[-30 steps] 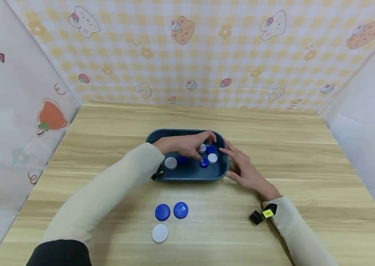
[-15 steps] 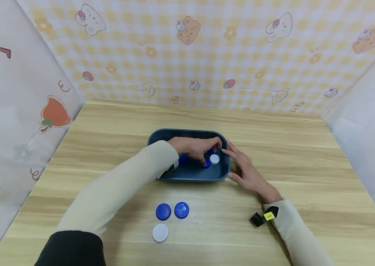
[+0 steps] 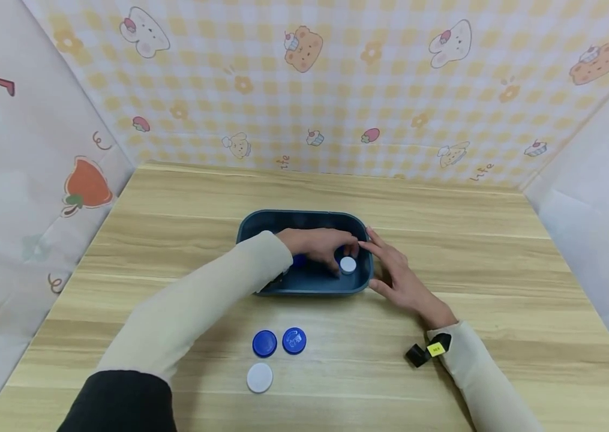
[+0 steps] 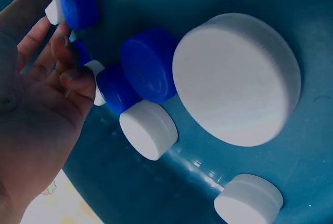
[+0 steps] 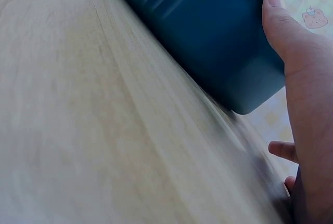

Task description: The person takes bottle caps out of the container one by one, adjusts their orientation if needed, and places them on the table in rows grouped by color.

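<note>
My left hand reaches down into a dark teal bin, fingers loosely bent around a white bottle cap near the right end. In the left wrist view, its thumb overlaps a white cap beside a blue cap. Under its fingers lie more blue and white caps, among them a blue one and a large white one. With fingers spread, my right hand touches the bin's right end. Its thumb lies at the rim in the right wrist view.
In front of the bin, two blue caps and a white cap lie on the wooden table. A yellow checked cloth stands behind the table, with white sheets at both sides.
My left hand has moved right along the bin, then slightly toward me, among the caps. The white cap by its thumb sits a little nearer to me. My right hand stays at the bin's end.
</note>
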`<state>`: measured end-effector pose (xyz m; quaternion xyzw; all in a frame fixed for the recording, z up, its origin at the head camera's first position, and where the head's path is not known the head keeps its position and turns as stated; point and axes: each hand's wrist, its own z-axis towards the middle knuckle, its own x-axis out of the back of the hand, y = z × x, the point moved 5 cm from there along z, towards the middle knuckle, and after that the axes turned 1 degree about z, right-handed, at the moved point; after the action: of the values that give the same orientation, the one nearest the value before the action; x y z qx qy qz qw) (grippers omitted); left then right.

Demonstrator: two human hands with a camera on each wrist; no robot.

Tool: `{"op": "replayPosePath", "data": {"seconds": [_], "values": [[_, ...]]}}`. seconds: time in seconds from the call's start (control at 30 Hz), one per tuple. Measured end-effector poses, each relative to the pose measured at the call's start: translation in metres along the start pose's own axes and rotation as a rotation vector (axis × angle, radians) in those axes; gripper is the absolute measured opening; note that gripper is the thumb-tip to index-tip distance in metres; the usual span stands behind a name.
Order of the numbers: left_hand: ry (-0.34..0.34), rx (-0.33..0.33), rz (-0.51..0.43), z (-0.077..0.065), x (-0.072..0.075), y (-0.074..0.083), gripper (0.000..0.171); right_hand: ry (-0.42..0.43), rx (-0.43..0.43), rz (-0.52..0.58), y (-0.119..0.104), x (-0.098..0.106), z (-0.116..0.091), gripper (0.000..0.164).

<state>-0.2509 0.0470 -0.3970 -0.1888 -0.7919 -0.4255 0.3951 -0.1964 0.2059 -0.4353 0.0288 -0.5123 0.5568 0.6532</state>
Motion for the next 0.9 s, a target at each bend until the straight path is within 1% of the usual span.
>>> {"op": "replayPosePath", "data": {"seconds": [0.07, 0.17, 0.23, 0.33, 0.43, 0.57, 0.7, 0.9], "values": [[0.007, 0.009, 0.033, 0.002, -0.002, 0.000, 0.039, 0.003, 0.012, 0.003, -0.001, 0.000, 0.000, 0.074], [-0.002, 0.033, 0.075, 0.002, -0.005, 0.000, 0.037, 0.013, 0.034, 0.002, -0.003, 0.000, 0.000, 0.073], [-0.004, 0.051, 0.091, 0.002, -0.006, 0.000, 0.037, 0.022, 0.046, 0.003, -0.004, 0.000, 0.000, 0.073], [-0.004, 0.068, 0.099, 0.000, -0.007, -0.002, 0.036, 0.023, 0.043, 0.006, -0.004, 0.000, -0.001, 0.073], [0.005, 0.064, 0.095, -0.002, -0.008, -0.004, 0.035, 0.012, 0.032, 0.004, -0.003, -0.001, -0.001, 0.073], [0.020, 0.042, 0.090, -0.004, -0.010, -0.007, 0.035, 0.001, 0.026, 0.007, -0.002, -0.002, -0.001, 0.072], [0.035, 0.014, 0.056, -0.006, -0.009, -0.010, 0.035, 0.002, 0.028, 0.013, -0.002, -0.002, 0.000, 0.072], [0.039, -0.007, -0.054, -0.008, -0.001, -0.013, 0.033, 0.001, 0.027, 0.013, -0.003, 0.000, 0.001, 0.073]]}}
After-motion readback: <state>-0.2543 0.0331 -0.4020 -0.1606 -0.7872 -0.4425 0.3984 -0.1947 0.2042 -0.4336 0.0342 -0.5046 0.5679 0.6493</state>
